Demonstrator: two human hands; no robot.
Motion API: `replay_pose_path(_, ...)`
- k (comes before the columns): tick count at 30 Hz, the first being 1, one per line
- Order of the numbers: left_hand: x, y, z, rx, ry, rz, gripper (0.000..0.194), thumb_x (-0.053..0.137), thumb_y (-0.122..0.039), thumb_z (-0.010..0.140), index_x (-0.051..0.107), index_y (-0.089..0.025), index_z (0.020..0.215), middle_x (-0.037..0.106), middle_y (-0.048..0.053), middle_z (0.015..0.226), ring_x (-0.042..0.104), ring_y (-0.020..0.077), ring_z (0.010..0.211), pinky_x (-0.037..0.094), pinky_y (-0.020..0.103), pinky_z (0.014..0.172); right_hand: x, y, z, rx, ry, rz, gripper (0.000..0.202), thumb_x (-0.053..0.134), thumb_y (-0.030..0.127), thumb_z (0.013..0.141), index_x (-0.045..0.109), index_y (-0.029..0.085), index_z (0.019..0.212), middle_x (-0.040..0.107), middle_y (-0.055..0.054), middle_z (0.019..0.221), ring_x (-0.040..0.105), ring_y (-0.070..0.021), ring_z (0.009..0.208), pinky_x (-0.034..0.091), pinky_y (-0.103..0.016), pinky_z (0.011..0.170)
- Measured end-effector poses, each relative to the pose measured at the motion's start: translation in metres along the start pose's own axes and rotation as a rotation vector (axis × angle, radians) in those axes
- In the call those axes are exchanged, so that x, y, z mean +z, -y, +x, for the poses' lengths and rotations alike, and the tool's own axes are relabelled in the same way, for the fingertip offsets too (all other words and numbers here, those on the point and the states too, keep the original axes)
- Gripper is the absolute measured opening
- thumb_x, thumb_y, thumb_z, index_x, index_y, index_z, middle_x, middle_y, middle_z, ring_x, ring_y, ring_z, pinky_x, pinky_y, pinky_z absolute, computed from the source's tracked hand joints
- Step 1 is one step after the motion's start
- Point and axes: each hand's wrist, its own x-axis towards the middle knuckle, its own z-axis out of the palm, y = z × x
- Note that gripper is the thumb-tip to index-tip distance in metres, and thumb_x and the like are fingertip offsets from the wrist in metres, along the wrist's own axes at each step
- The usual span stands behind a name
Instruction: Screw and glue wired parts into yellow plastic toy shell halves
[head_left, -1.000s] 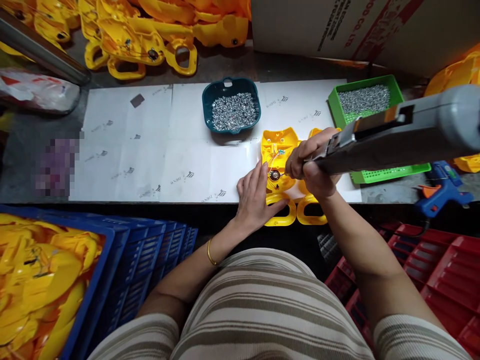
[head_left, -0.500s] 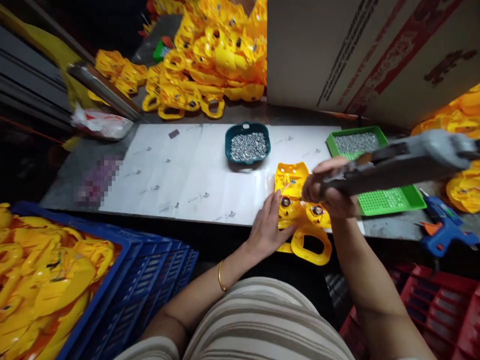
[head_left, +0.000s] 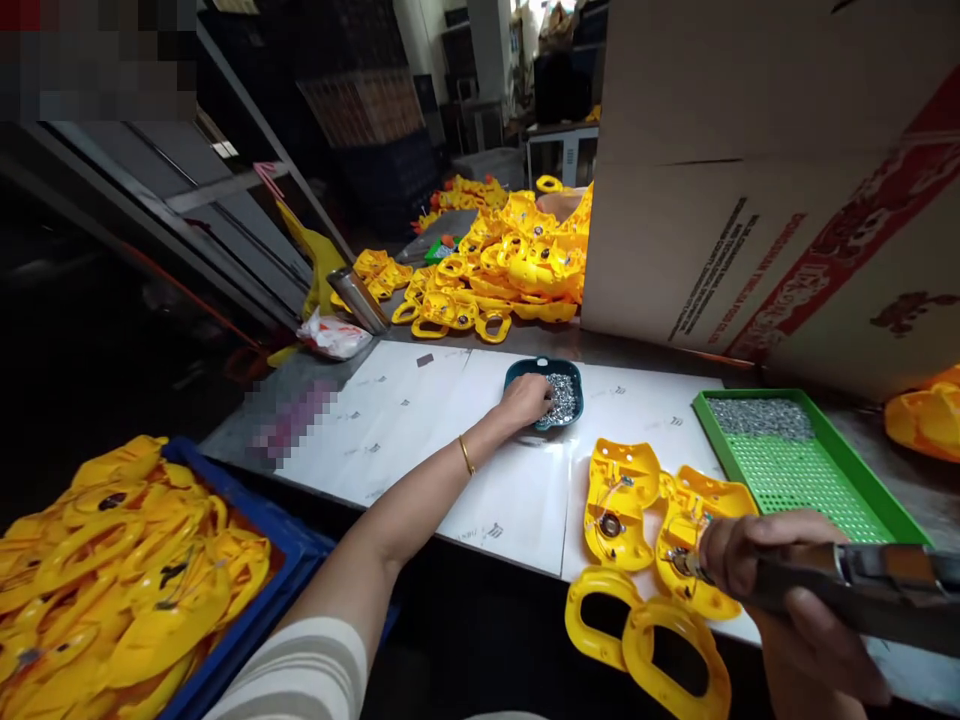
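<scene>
My left hand (head_left: 526, 398) reaches into a dark teal bowl (head_left: 541, 364) of small metal screws (head_left: 565, 396). Its fingers are bent together among the screws, and the fingertips are partly hidden. My right hand (head_left: 780, 560) is wrapped round a grey power screwdriver (head_left: 862, 580), held level. The driver's tip points at the right one of two yellow plastic shell halves (head_left: 709, 500), close to its round metal part; I cannot tell whether they touch. The left shell half (head_left: 622, 480) lies beside it, inner side up, with wires and a round speaker-like part. Both handle loops jut over the table's front edge.
A green perforated tray (head_left: 802, 470) with more screws stands at the right. Behind it rises a large cardboard box (head_left: 712, 200). Yellow shells (head_left: 517, 260) are heaped at the back. A blue crate (head_left: 225, 520) full of yellow parts stands at lower left.
My left hand has left the yellow shells and moved forward into the bowl of screws. My right hand still grips the screwdriver, over the right shell half. The camera view has tilted up.
</scene>
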Motion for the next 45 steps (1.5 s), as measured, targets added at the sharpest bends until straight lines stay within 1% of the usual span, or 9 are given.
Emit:
replay_pose_path(6,0.012,0.008,-0.007,0.013,-0.114,-0.049,0.022,0.057,-0.026,0.09,0.078,-0.02,0.092,0.074,0.007,0.094,0.067,0.0207,0.09,0.049,0.028,0.081,0.002,0.0,-0.009,0.031,-0.039,-0.021,0.025,0.053,0.036,0.086,0.058,0.022,0.106,0.052,0.001,0.057,0.051,-0.0143,0.049,0.046,-0.029,0.05)
replay_pose_path(10,0.009,0.013,-0.006,0.008,-0.259,-0.097,0.024,0.054,-0.024,0.092,0.076,-0.018,0.101,0.074,0.008,0.096,0.068,0.0205,0.089,0.051,0.03,0.082,0.005,0.002,-0.012,0.039,-0.063,-0.042,0.024,0.055,0.036,0.085,0.059,0.022,0.104,0.051,0.001,0.055,0.051,-0.0149,0.048,0.045,-0.028,0.047)
replay_pose_path(13,0.003,0.013,-0.014,0.057,-0.363,-0.141,0.025,0.054,-0.026,0.094,0.075,-0.015,0.098,0.074,0.008,0.092,0.068,0.0186,0.084,0.052,0.029,0.08,0.007,0.003,-0.014,0.053,-0.082,-0.044,0.022,0.054,0.034,0.085,0.059,0.022,0.103,0.052,0.001,0.055,0.052,-0.0153,0.049,0.045,-0.029,0.047)
replay_pose_path(17,0.012,-0.005,-0.058,0.242,-0.374,-0.214,0.025,0.054,-0.029,0.096,0.074,-0.015,0.093,0.075,0.007,0.088,0.068,0.0161,0.081,0.054,0.028,0.079,0.013,0.005,-0.012,0.046,-0.073,-0.03,0.021,0.053,0.031,0.086,0.061,0.021,0.103,0.053,0.0,0.056,0.052,-0.0156,0.049,0.045,-0.03,0.047)
replay_pose_path(22,0.056,-0.054,-0.142,0.591,-0.455,-0.462,0.02,0.055,-0.023,0.096,0.069,-0.012,0.104,0.075,0.008,0.088,0.069,0.0138,0.075,0.057,0.023,0.068,0.035,0.017,0.0,-0.103,-0.09,0.052,0.022,0.06,0.031,0.082,0.064,0.019,0.1,0.054,0.0,0.056,0.051,-0.0155,0.046,0.046,-0.032,0.045)
replay_pose_path(26,0.077,-0.078,-0.179,0.584,-0.463,-0.606,0.018,0.055,-0.019,0.096,0.067,-0.013,0.106,0.075,0.009,0.087,0.069,0.0138,0.074,0.058,0.024,0.067,0.047,0.02,0.008,-0.154,-0.04,0.089,0.021,0.058,0.03,0.084,0.064,0.018,0.099,0.051,0.002,0.055,0.048,-0.013,0.041,0.044,-0.029,0.04)
replay_pose_path(33,0.076,-0.085,-0.184,0.588,-0.432,-0.663,0.016,0.057,-0.017,0.094,0.067,-0.011,0.105,0.076,0.009,0.092,0.071,0.0129,0.079,0.059,0.022,0.072,0.059,0.014,0.008,-0.213,0.013,0.098,0.019,0.058,0.03,0.084,0.061,0.019,0.098,0.047,0.005,0.053,0.047,-0.0105,0.038,0.041,-0.024,0.037)
replay_pose_path(40,0.078,-0.089,-0.185,0.579,-0.42,-0.688,0.017,0.056,-0.019,0.095,0.067,-0.012,0.107,0.076,0.009,0.095,0.071,0.0127,0.083,0.059,0.022,0.076,0.055,0.011,0.006,-0.113,-0.003,0.035,0.018,0.059,0.038,0.084,0.057,0.024,0.094,0.048,0.007,0.051,0.045,-0.0101,0.039,0.043,-0.025,0.042)
replay_pose_path(45,0.082,-0.09,-0.187,0.524,-0.376,-0.695,0.019,0.055,-0.021,0.096,0.068,-0.013,0.106,0.075,0.009,0.092,0.071,0.0132,0.082,0.059,0.024,0.075,0.054,0.013,0.005,-0.139,-0.024,0.061,0.014,0.059,0.034,0.084,0.058,0.022,0.092,0.048,0.006,0.051,0.046,-0.0108,0.038,0.041,-0.025,0.038)
